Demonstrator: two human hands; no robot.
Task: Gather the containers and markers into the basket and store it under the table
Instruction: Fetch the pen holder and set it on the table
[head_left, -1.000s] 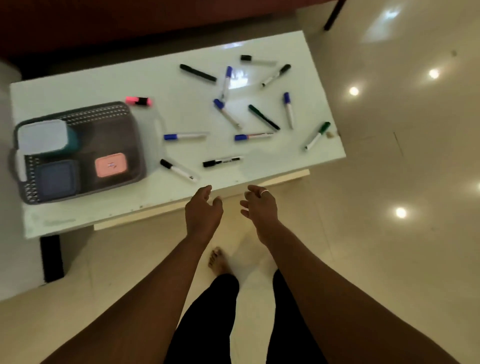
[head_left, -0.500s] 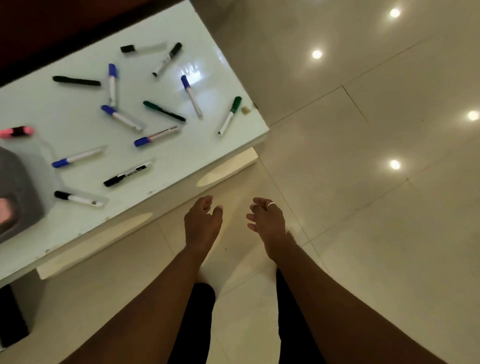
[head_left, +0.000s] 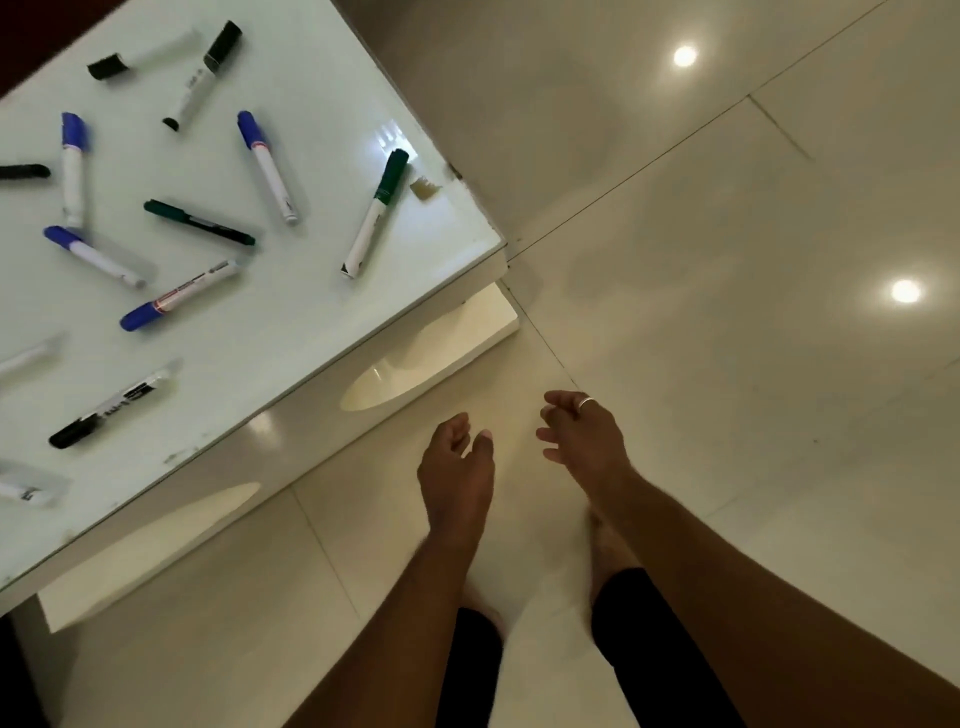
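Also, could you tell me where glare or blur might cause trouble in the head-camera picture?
Head view: round bright reflections sit on the glossy floor; a small glare patch lies on the table beside the green-capped marker, which reads crisply; the markers at the left edge are smeared; the left hand and right hand look fairly sharp, holding nothing.

Capped markers (head_left: 267, 166) scattered flat across the white table (head_left: 322, 312).
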